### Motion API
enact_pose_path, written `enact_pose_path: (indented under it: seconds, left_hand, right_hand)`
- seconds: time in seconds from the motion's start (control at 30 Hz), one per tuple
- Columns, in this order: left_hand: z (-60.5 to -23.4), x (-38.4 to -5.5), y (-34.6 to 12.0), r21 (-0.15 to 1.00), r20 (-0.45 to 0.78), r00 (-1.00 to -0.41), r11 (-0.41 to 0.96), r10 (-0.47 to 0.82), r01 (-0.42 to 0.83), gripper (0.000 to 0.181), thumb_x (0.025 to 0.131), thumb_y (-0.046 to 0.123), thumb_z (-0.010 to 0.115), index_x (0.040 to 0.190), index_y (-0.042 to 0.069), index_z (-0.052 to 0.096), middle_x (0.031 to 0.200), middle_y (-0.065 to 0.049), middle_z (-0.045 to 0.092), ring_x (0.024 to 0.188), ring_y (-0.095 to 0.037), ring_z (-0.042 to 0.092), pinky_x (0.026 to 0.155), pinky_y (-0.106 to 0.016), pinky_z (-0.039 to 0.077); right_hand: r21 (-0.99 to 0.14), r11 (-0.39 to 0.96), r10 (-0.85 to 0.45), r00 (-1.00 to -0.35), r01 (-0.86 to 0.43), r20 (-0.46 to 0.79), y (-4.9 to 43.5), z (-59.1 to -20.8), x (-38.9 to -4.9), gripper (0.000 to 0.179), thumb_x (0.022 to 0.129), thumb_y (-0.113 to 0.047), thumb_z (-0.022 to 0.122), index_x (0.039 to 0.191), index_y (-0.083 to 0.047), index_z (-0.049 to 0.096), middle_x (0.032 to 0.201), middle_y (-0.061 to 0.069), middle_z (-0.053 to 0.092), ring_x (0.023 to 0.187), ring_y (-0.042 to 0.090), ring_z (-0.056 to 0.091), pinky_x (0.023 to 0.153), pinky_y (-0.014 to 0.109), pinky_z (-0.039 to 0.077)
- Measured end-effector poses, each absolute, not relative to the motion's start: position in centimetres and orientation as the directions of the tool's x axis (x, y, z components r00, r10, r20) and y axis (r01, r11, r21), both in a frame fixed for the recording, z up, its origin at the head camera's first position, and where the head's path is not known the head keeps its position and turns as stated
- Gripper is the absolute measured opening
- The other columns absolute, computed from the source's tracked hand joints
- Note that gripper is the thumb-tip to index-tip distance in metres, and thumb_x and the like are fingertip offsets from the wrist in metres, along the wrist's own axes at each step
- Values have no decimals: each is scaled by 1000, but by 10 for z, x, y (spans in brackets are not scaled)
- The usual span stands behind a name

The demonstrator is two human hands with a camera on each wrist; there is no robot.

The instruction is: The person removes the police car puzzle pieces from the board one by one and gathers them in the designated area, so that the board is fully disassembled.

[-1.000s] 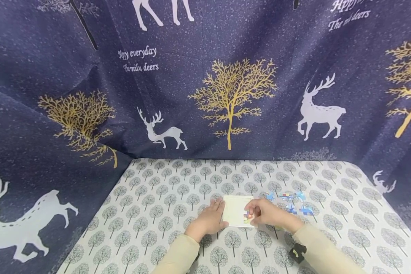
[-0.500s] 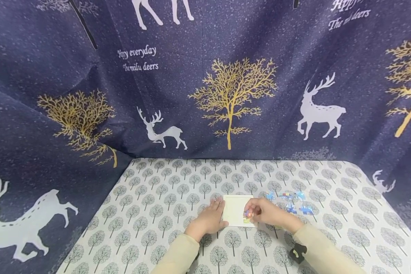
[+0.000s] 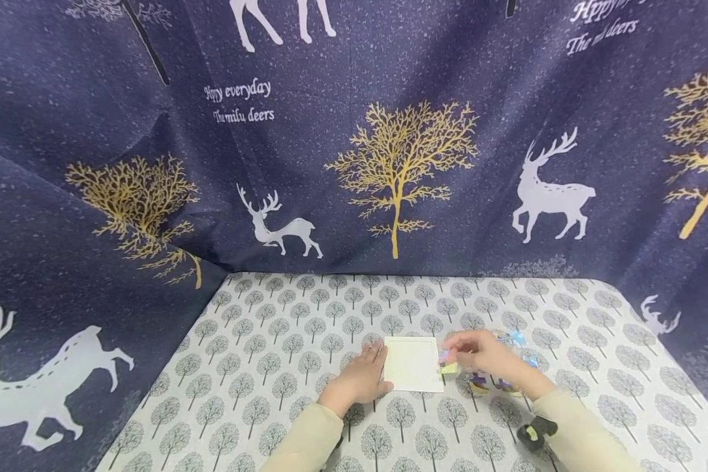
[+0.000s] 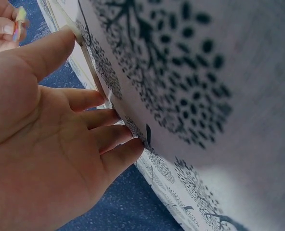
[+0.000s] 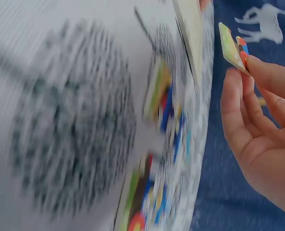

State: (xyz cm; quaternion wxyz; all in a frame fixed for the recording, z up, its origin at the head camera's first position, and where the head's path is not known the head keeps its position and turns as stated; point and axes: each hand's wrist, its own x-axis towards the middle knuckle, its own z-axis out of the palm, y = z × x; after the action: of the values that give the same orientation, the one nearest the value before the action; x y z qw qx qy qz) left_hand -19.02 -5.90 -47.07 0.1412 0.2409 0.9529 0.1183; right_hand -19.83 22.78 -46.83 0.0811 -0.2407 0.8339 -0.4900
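A pale, square puzzle tray (image 3: pixel 412 364) with a raised rim lies on the tablecloth in the head view. Along its left edge rests my left hand (image 3: pixel 361 375), thumb and fingers nearly straight; the left wrist view shows the fingertips (image 4: pixel 97 97) touching near the rim. My right hand (image 3: pixel 485 358), just off the tray's right edge, pinches a jigsaw piece (image 5: pixel 231 48) between thumb and fingertips. Yellow-green with some red and blue, that piece is held clear of the cloth in the right wrist view. Part of it is hidden by the fingers.
Several loose jigsaw pieces (image 3: pixel 516 338) lie on the cloth right of the tray, partly hidden by my right hand and forearm. More colourful pieces (image 5: pixel 158 89) show blurred in the right wrist view. A dark blue deer-print curtain (image 3: pixel 354 164) hangs behind the table.
My right hand has lifted the jigsaw piece from the tray's lower right corner and moved right, past the tray's edge. The left hand has stayed in place.
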Motion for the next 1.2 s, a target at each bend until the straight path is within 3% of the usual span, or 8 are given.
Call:
enact_pose_path:
  seconds: [0.2,0.37,0.67,0.77,0.9,1.2]
  left_hand:
    - [-471,-190,-59,295,-206,-845,855,493,427,74,92,36,61,148,0,31,155,-17,27,142,-35,25,114,-47,27]
    - [-473,-190,-59,302,-205,-844,853,495,426,74,91,36,62,148,0,31,155,-18,27,142,-35,25,114,-47,27]
    - [-473,-191,-59,316,-201,-845,849,495,423,74,91,36,62,148,-1,31,156,-18,25,143,-36,24,114,-48,27]
    - [-472,-190,-59,317,-201,-843,847,499,426,74,91,35,62,148,-1,31,155,-19,25,143,-36,24,114,-48,27]
    - [-472,-191,-59,316,-200,-841,846,503,430,74,92,36,61,148,-1,31,156,-18,25,143,-36,24,114,-48,26]
    - [-474,-191,-59,318,-198,-841,845,503,430,74,91,36,61,148,-1,31,155,-18,26,143,-36,24,114,-49,26]
  right_hand:
    - [-916,360,-408,-913,-178,17,266,-465,-190,32,94,-11,60,118,11,59,109,28,62,77,26,68,66,39,59]
    - [-926,361,-339,-941,-106,-24,296,-463,-179,40,94,-13,61,123,13,53,121,35,55,86,19,69,72,38,59]
    - [-886,450,-282,-959,-110,-25,342,-470,-159,42,94,-13,61,124,15,52,106,19,64,83,14,69,70,34,59]
    - [-883,456,-287,-958,-115,-23,351,-476,-152,41,94,-10,61,121,18,51,103,15,64,85,7,67,69,34,59]
    - [-903,418,-295,-955,-99,-32,359,-484,-147,40,92,-5,61,119,22,48,97,7,65,83,8,67,69,35,60]
    - [-920,391,-296,-950,-21,-104,358,-492,-136,39,89,-1,62,114,24,48,97,19,66,80,11,66,70,33,59]
